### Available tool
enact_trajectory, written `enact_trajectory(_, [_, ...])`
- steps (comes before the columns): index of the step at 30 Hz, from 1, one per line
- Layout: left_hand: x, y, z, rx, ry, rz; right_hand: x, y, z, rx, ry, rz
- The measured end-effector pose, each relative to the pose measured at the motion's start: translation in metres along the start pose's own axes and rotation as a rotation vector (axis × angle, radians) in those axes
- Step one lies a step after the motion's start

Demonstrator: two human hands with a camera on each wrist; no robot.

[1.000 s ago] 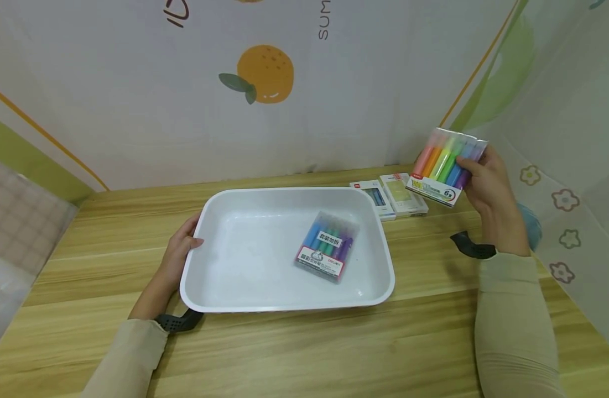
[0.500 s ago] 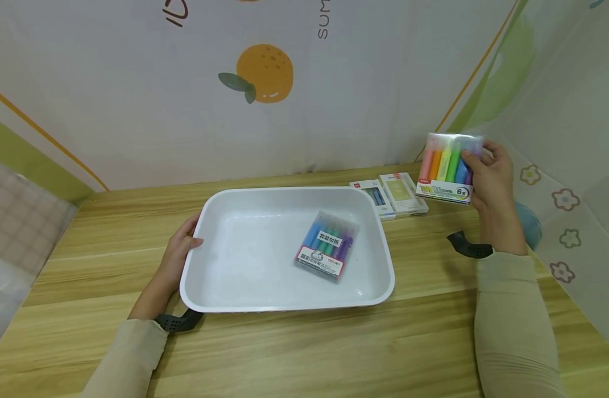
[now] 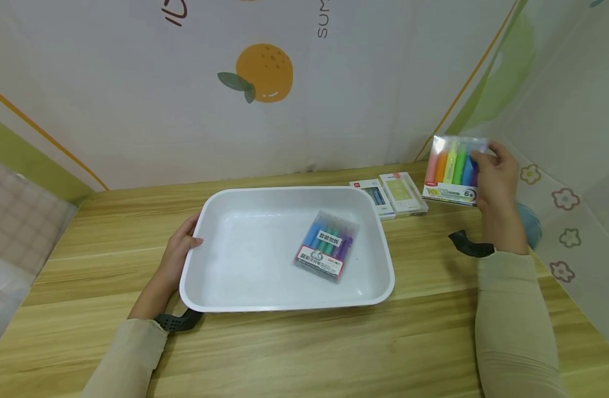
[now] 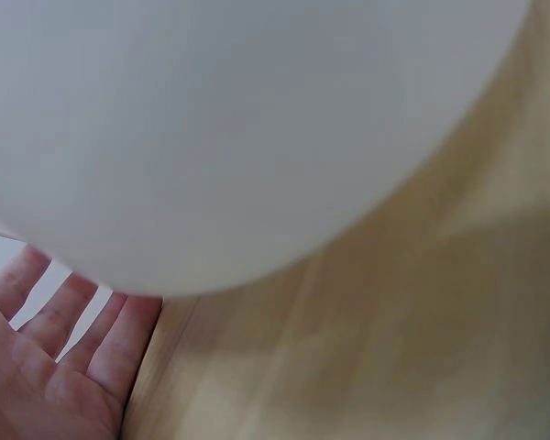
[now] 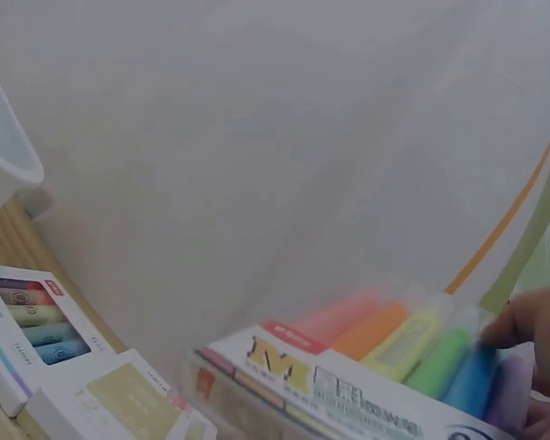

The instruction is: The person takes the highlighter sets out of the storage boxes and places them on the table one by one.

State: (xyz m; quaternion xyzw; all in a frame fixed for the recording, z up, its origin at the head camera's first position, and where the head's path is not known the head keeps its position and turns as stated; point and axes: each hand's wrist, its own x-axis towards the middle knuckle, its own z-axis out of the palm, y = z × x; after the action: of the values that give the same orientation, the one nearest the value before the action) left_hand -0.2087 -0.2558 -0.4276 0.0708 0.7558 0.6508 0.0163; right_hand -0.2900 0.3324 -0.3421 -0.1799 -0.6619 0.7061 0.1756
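Note:
My left hand (image 3: 176,253) grips the left rim of a white plastic tray (image 3: 244,254), thumb over the edge. In the left wrist view its other fingers (image 4: 60,316) lie against the tray's outer side. My right hand (image 3: 498,176) pinches a clear pack of highlighters (image 3: 453,171) by its right side, with pink through purple pens showing. That pack is held at the right, near the table's back edge. Inside the tray, a second pack of highlighters (image 3: 326,247) lies flat and slightly turned, in the right half.
Beyond the tray's right back corner lie two flat white boxes: one with a window (image 5: 44,321) showing coloured sticks, one with a yellowish panel (image 3: 400,191). A printed curtain (image 3: 185,110) rises behind the wooden table (image 3: 284,354). A blue round object (image 3: 529,225) is partly behind my right wrist.
My right hand has shifted slightly right with the highlighter pack, which has turned from slanted to nearly level. The left hand and the tray stay in place.

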Motion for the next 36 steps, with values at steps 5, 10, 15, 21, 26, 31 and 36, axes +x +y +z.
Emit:
enact_trajectory(5, [0.000, -0.001, -0.001, -0.011, 0.005, 0.011, 0.001, -0.002, -0.008, 0.076, -0.122, -0.002])
enact_trajectory(10, [0.000, -0.002, -0.001, -0.019, 0.003, 0.014, 0.002, -0.005, -0.013, 0.112, -0.191, 0.005])
enact_trajectory(15, [0.000, -0.002, -0.001, -0.024, 0.004, 0.014, 0.003, -0.004, -0.011, 0.051, -0.087, 0.001])
enact_trajectory(21, [0.000, -0.002, 0.000, -0.044, 0.005, 0.019, 0.004, 0.000, -0.010, -0.004, -0.004, -0.057])
enact_trajectory(26, [0.000, -0.002, 0.000, -0.025, 0.001, 0.032, 0.006, 0.004, -0.012, -0.010, -0.005, -0.072])
enact_trajectory(31, [0.000, -0.003, -0.001, -0.023, 0.001, 0.031, 0.011, 0.008, -0.017, -0.046, -0.013, -0.014])
enact_trajectory(36, [0.000, -0.002, 0.000, -0.026, 0.001, 0.027, 0.015, 0.014, -0.021, -0.103, -0.018, 0.004])
